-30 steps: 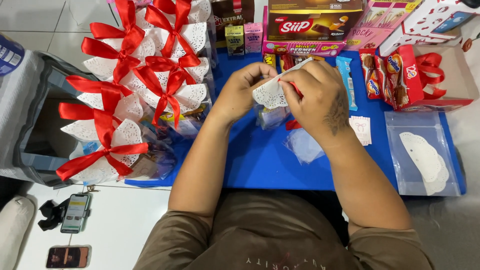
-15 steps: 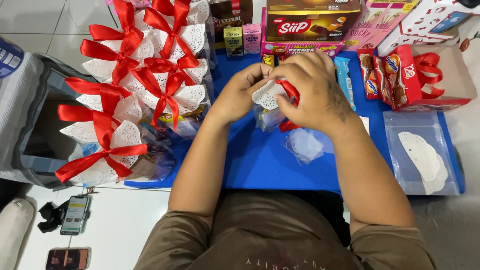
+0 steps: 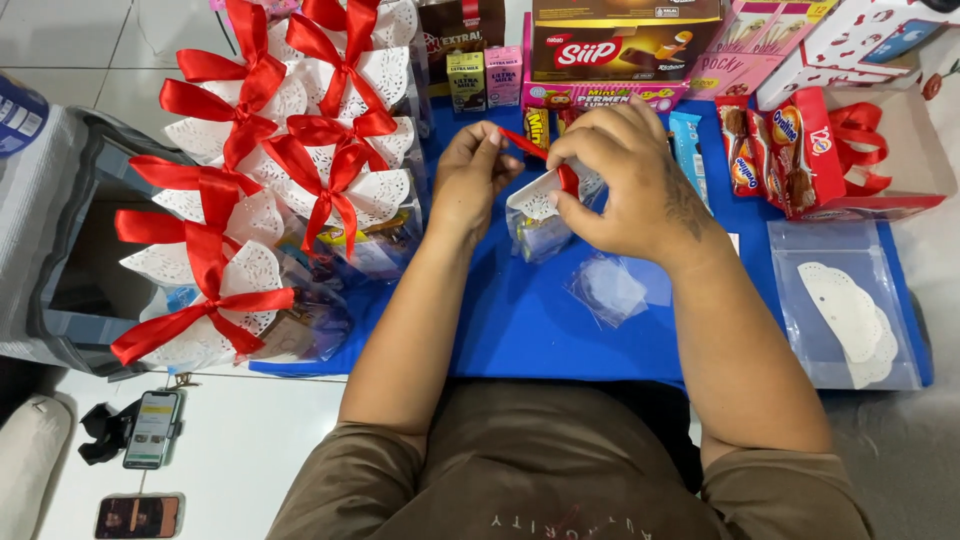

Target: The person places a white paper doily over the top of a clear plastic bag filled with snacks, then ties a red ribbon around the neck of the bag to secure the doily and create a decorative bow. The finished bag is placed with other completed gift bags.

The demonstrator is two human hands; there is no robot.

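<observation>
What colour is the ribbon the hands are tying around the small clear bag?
Red satin ribbon, clearest in the head view.

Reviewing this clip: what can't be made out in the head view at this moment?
- Contents of the small clear bag: covered by the right hand and the white doily.
- How the red ribbon is tied: hidden between the left hand and right fingers.
- Boxes at the back: cut off by the top edge.
- Phone screen: too small to read.

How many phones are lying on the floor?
2. The upright phone lies on the white floor at lower left, beside a black strap. The sideways phone lies just below it, near the bottom edge.
</observation>
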